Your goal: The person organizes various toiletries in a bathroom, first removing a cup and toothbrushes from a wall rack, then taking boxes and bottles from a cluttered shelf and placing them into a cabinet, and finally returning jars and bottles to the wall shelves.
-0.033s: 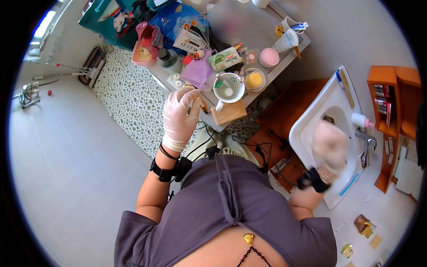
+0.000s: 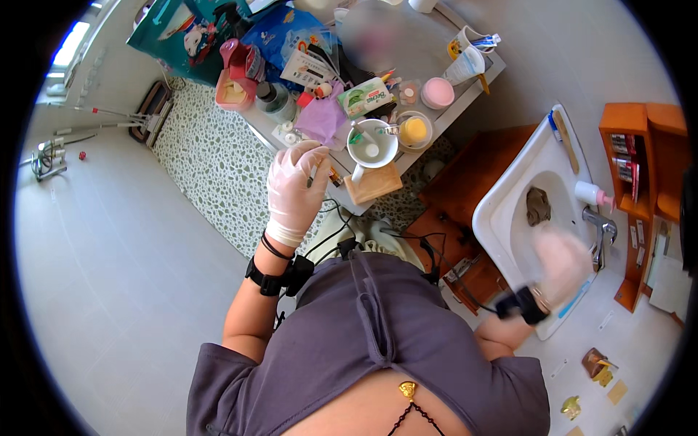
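My left hand, in a thin whitish glove, is raised by the table's near edge. Its fingers are curled together, and a small dark thing shows between them, too small to name. Over the right side of the white sink is my right hand, smeared by motion, so its fingers cannot be made out. A crumpled brown cloth-like thing lies in the basin beyond it. Nearest my left hand on the table are a purple cloth, a white mug with a stick inside, and a wooden block.
A chrome faucet and a pink-capped white bottle stand at the sink's right. An orange shelf is on the wall. Jars, bottles and packets crowd the table, including a pink-lidded jar. A cable hangs near my waist.
My right hand has moved right and nearer to me across the sink, uncovering the brown cloth-like thing in the basin. My left hand has stayed in place.
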Demonstrator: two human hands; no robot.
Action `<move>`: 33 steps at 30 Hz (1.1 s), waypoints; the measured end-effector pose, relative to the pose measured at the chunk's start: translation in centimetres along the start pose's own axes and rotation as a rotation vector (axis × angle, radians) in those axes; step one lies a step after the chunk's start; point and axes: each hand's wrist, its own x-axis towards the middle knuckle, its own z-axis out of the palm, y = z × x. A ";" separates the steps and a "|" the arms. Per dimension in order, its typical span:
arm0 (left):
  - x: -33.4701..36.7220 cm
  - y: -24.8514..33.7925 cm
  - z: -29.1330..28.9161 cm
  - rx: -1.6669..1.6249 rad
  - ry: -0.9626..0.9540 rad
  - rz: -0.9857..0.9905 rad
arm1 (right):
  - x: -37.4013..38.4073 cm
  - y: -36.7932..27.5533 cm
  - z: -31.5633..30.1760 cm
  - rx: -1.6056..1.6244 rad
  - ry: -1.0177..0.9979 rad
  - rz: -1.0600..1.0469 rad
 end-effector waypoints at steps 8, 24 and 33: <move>7.2 1.9 5.7 0.120 -0.281 0.482 | -6.7 0.4 -9.0 1.075 -0.273 -0.922; 8.7 1.6 6.8 0.226 -0.510 0.346 | -12.7 1.3 -14.7 0.852 -0.577 -0.872; 7.1 1.8 4.8 0.207 -0.218 0.441 | -15.8 -1.0 -13.1 0.956 -0.401 -0.846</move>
